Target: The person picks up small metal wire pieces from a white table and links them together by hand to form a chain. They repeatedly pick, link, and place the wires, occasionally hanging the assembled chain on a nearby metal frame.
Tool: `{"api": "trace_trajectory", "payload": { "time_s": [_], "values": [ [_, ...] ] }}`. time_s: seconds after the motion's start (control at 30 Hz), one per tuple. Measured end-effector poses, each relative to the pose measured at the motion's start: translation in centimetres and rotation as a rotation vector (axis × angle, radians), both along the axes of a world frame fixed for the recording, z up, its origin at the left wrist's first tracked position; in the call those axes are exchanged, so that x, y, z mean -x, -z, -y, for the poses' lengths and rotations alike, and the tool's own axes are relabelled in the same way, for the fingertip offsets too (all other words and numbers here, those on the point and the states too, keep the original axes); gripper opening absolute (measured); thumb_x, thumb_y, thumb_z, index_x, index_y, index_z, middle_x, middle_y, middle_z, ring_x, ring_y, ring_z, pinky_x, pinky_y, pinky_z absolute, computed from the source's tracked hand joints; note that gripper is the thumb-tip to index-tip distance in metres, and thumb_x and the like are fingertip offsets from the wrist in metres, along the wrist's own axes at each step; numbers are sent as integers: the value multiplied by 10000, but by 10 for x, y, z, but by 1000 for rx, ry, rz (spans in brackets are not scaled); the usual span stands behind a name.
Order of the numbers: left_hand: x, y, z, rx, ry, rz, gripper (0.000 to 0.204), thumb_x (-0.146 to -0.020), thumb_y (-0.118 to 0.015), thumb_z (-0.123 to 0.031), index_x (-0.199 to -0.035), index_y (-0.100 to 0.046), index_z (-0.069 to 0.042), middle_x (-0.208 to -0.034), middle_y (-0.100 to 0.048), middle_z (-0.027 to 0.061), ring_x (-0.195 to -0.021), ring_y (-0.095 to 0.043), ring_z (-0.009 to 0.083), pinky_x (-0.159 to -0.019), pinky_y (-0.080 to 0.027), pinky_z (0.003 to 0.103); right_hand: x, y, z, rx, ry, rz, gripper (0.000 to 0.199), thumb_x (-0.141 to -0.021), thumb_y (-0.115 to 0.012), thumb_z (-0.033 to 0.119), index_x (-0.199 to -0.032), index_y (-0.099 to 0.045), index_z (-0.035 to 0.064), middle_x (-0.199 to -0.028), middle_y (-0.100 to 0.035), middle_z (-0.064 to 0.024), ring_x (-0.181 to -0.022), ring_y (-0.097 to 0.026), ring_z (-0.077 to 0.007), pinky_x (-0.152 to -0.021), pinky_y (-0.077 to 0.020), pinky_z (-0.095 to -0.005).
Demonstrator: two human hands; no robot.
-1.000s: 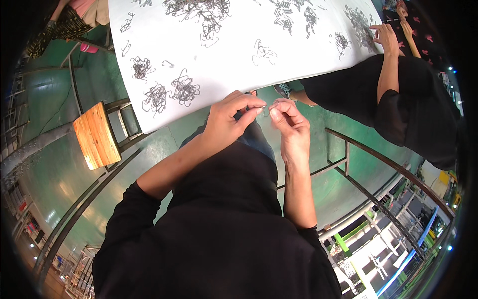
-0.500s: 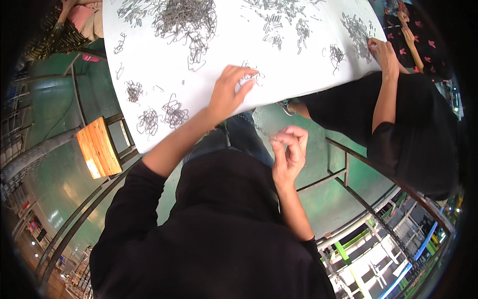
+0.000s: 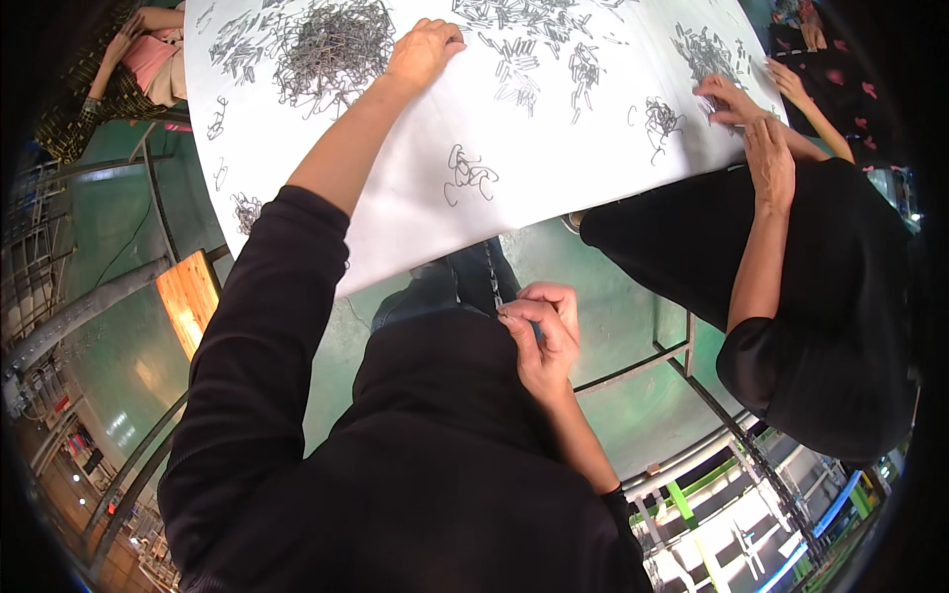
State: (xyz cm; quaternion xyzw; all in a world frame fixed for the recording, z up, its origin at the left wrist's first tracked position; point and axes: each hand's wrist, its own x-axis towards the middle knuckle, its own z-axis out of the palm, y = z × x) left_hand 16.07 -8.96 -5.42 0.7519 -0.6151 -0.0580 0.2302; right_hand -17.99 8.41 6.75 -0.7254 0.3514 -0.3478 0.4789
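My left hand (image 3: 423, 49) is stretched far forward over the white table sheet (image 3: 415, 212), fingers curled down beside a big heap of small grey metal pieces (image 3: 331, 49). What lies under its fingers is hidden. My right hand (image 3: 542, 331) stays close to my chest, thumb and fingers pinched on a thin dark metal chain (image 3: 490, 277) that hangs over my jeans. A small tangle of linked pieces (image 3: 470, 173) lies on the sheet between my hands.
More loose metal pieces (image 3: 524, 49) and small tangles (image 3: 657, 119) are scattered over the sheet. A person in black at the right has both hands (image 3: 751, 119) on the table. Another person (image 3: 138, 59) sits at the far left. A wooden stool (image 3: 188, 296) stands at my lower left.
My left hand left my right hand and reached forward to the heap of metal pieces. My right hand drew back toward my chest, still pinched shut.
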Motion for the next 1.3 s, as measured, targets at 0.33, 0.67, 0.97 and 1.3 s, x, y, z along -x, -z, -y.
{"api": "trace_trajectory", "payload": {
  "time_s": [0.33, 0.67, 0.97, 1.3],
  "values": [
    [81, -49, -149, -223, -156, -1144, 202, -905, -624, -157, -1060, -632, -28, -903, -688, 30, -804, -630, 100, -662, -482, 235, -16, 14, -16, -22, 45, -14, 116, -765, -704, -35, -859, -674, 26, -902, -540, -78, -823, -553, -188, -706, -467, -288],
    [141, -115, -257, -84, -80, -1329, 160, -884, -668, -116, -996, -671, -2, -908, -695, 54, -812, -650, 101, -654, -506, 221, -40, 23, -45, -56, 122, -8, 81, -778, -718, 21, -845, -675, 32, -909, -544, -73, -896, -539, -221, -929, -429, -351],
    [142, -121, -289, -14, -101, -1216, 154, -887, -669, -125, -973, -678, 3, -853, -683, 28, -756, -611, 66, -649, -494, 209, -52, 27, -63, 3, 67, -39, 99, -785, -717, 29, -873, -672, 38, -948, -550, -55, -868, -535, -159, -781, -451, -286],
    [142, -107, -312, 241, -75, -957, 117, -816, -688, -37, -927, -710, -67, -1141, -620, 75, -1109, -551, 201, -905, -454, 318, -61, 27, -19, -145, -228, -121, 181, -775, -711, 27, -951, -677, 52, -929, -599, -72, -840, -582, -179, -720, -484, -304]
  ]
}}
